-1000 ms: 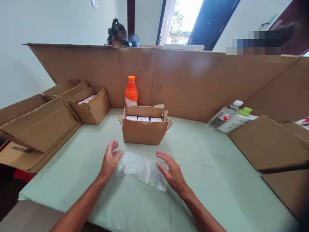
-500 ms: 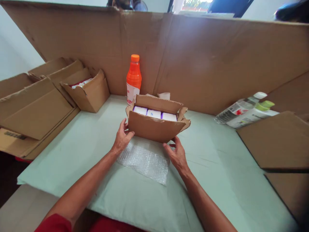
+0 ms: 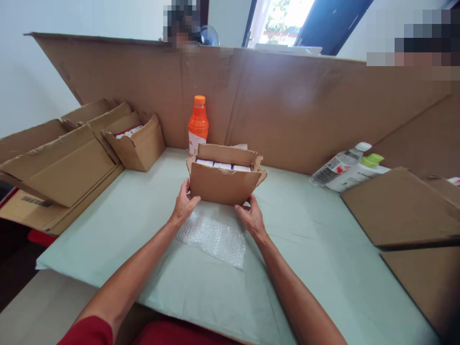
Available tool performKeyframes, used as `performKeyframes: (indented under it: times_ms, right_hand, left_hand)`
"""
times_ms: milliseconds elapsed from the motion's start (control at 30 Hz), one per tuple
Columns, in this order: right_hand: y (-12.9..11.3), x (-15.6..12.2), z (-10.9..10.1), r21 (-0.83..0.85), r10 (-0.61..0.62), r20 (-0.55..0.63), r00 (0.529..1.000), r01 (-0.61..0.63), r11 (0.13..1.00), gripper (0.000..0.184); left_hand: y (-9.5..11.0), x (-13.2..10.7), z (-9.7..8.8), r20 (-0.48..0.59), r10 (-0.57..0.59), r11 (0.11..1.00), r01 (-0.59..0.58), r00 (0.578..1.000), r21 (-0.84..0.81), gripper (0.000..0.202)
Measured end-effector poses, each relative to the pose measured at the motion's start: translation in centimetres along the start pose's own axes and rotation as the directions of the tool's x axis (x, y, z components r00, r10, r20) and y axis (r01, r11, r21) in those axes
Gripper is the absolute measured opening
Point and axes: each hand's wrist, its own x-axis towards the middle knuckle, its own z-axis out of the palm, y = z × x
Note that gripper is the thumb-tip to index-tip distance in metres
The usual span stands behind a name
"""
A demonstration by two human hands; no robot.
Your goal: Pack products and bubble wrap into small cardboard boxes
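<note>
Moved since a second ago: both hands, from the air beside the bubble wrap [image 3: 215,239] up to the small open box [image 3: 223,186]; the wrap lies flat where it was, on the near side of the box.
What it means: the box, rather than the wrap, is now the thing being handled.
Left hand [image 3: 183,203]: at the box's lower left corner, thumb toward the near face, fingers along the end.
Right hand [image 3: 253,220]: at the lower right corner, thumb by the bottom edge, fingers round the end; together the two hands appear to hold the box between them.
Box position: mid-table, in front of the orange bottle [image 3: 198,122], flaps up; whether its base rests on the green cloth [image 3: 312,230] or is just off it, I cannot tell.
Packs in box: three white tops [image 3: 222,166] with purple edges, side by side.
Bubble wrap: one sheet, a strip of cloth showing between it and the box.
Bottles: three; the orange one upright, a clear one with a white cap [image 3: 338,167] and a white one with a green cap [image 3: 354,177] leaning at the right.
Cardboard screen: one [image 3: 305,110], standing across the back.
Brown panels at right: two large ones [image 3: 395,211], one nearer than the other.
</note>
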Motion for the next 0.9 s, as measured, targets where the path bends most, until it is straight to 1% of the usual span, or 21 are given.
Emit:
performKeyframes:
  times_ms: [100, 167, 200, 267, 300, 333, 367, 400, 467, 500, 567, 600, 633, 667, 700, 767, 833, 900]
  right_hand:
    - [0.1, 1.4, 0.0, 0.004, -0.002, 0.020, 1.000, 0.002, 1.000, 0.065]
    - [0.5, 1.6, -0.6, 0.000, 0.007, 0.036, 0.999, -0.007, 1.000, 0.066]
    - [0.7, 1.3, -1.0, -0.004, 0.020, 0.037, 0.999, -0.020, 1.000, 0.067]
    - [1.0, -0.2, -1.9, -0.045, 0.027, 0.024, 0.999, -0.026, 0.999, 0.064]
    - [1.0, -1.3, -2.2, -0.088, 0.004, 0.021, 1.000, -0.003, 0.996, 0.059]
    - [0.8, -2.6, -2.2, -0.143, -0.043, 0.031, 0.999, 0.047, 0.989, 0.052]
    - [0.6, -4.0, -2.0, -0.201, -0.109, 0.061, 0.992, 0.119, 0.972, 0.045]
    - [0.1, -5.3, -1.5, -0.254, -0.183, 0.116, 0.976, 0.207, 0.945, 0.039]
    - [-1.1, -7.7, 0.3, -0.313, -0.294, 0.283, 0.913, 0.377, 0.871, 0.034]
    - [-1.7, -8.6, 1.3, -0.322, -0.320, 0.377, 0.869, 0.447, 0.834, 0.034]
    - [-2.6, -9.8, 2.7, -0.327, -0.326, 0.541, 0.775, 0.551, 0.767, 0.035]
    - [-2.8, -10.2, 2.9, -0.331, -0.318, 0.594, 0.739, 0.584, 0.741, 0.035]
    - [-2.7, -10.6, 2.6, -0.340, -0.309, 0.619, 0.722, 0.601, 0.723, 0.035]
    - [-2.4, -10.9, 1.9, -0.358, -0.302, 0.620, 0.724, 0.604, 0.712, 0.035]
    - [-2.0, -11.1, 0.9, -0.384, -0.298, 0.600, 0.743, 0.594, 0.707, 0.034]
    - [-0.7, -11.6, -1.8, -0.452, -0.298, 0.511, 0.806, 0.547, 0.705, 0.032]
    - [0.6, -11.9, -4.2, -0.528, -0.296, 0.396, 0.869, 0.480, 0.701, 0.030]
    - [1.3, -12.1, -5.4, -0.593, -0.286, 0.293, 0.912, 0.408, 0.694, 0.030]
  left_hand:
    - [-0.1, 0.7, -0.1, -0.009, -0.005, 1.000, 0.005, 1.000, 0.029, 0.086]
    - [-0.1, 0.3, -0.6, -0.025, -0.016, 0.998, 0.017, 1.000, 0.061, 0.088]
    - [-0.1, -0.2, -1.0, -0.036, -0.020, 0.996, 0.023, 0.999, 0.081, 0.088]
    - [0.2, -2.1, -2.1, -0.056, -0.021, 0.992, 0.028, 0.998, 0.127, 0.087]
    - [0.4, -3.3, -2.6, -0.049, -0.002, 0.985, 0.010, 0.999, 0.170, 0.085]
    - [0.5, -4.6, -3.0, -0.021, 0.034, 0.973, -0.028, 0.999, 0.229, 0.080]
    - [0.7, -5.9, -3.3, 0.028, 0.082, 0.951, -0.087, 0.996, 0.298, 0.073]
    - [0.8, -7.1, -3.5, 0.099, 0.134, 0.914, -0.161, 0.986, 0.371, 0.066]
    - [0.9, -9.1, -3.7, 0.280, 0.198, 0.807, -0.318, 0.939, 0.497, 0.054]
    - [0.9, -9.8, -3.8, 0.360, 0.195, 0.754, -0.374, 0.912, 0.539, 0.050]
    - [0.9, -10.7, -4.1, 0.483, 0.137, 0.654, -0.445, 0.865, 0.611, 0.045]
    - [0.8, -10.9, -4.4, 0.521, 0.102, 0.612, -0.466, 0.847, 0.638, 0.042]
    - [0.8, -11.0, -4.8, 0.544, 0.075, 0.579, -0.481, 0.836, 0.658, 0.040]
    - [0.8, -11.0, -5.2, 0.558, 0.059, 0.556, -0.491, 0.828, 0.670, 0.038]
    - [0.8, -11.0, -5.6, 0.567, 0.052, 0.543, -0.500, 0.822, 0.675, 0.037]
    - [0.7, -10.8, -6.3, 0.565, 0.055, 0.532, -0.503, 0.823, 0.681, 0.038]
    - [0.6, -10.6, -6.6, 0.530, 0.061, 0.528, -0.478, 0.846, 0.702, 0.036]
    - [0.7, -10.2, -6.6, 0.457, 0.067, 0.513, -0.424, 0.887, 0.746, 0.034]
